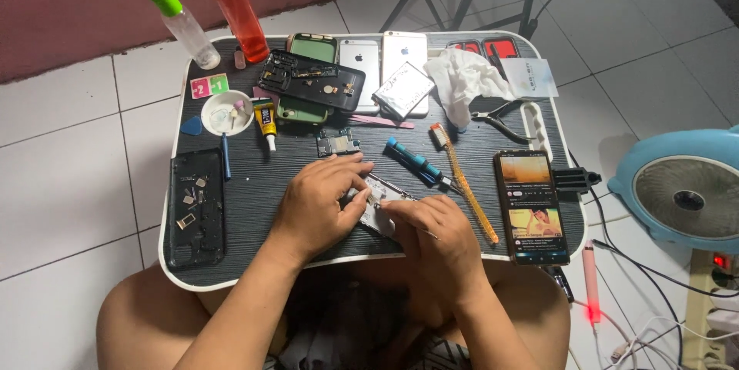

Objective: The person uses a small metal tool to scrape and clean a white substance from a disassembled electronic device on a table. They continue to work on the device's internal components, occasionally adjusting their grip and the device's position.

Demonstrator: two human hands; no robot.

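Metal framing of an opened phone chassis point(379, 208) lies near the front edge of the tabletop point(254, 185), between both hands. The left hand point(319, 202) rests its palm on the tabletop at about nine o'clock of the chassis, its grip pinched together on the chassis's upper left corner. The right hand point(435, 235) covers the chassis's lower right part at about five o'clock; its grip is closed on a thin metal tool point(428, 234), only a sliver of which shows, so I cannot tell what kind.

At twelve o'clock from the chassis sits a small circuit board point(336, 142). At two o'clock lie a blue screwdriver point(417, 161) and a long amber-handled brush point(464, 182), close together. At three o'clock a lit phone point(530, 206) lies flat. At nine o'clock, near the tabletop's left edge, a black phone back cover point(196, 207) holds small loose parts. Farther off, around eleven o'clock, stand a white dish point(225, 113), a glue tube point(266, 121), a clear spray bottle point(183, 24) and a red spray bottle point(237, 6). At one o'clock are several phones point(381, 58), a crumpled tissue point(462, 81) and pliers point(502, 120).
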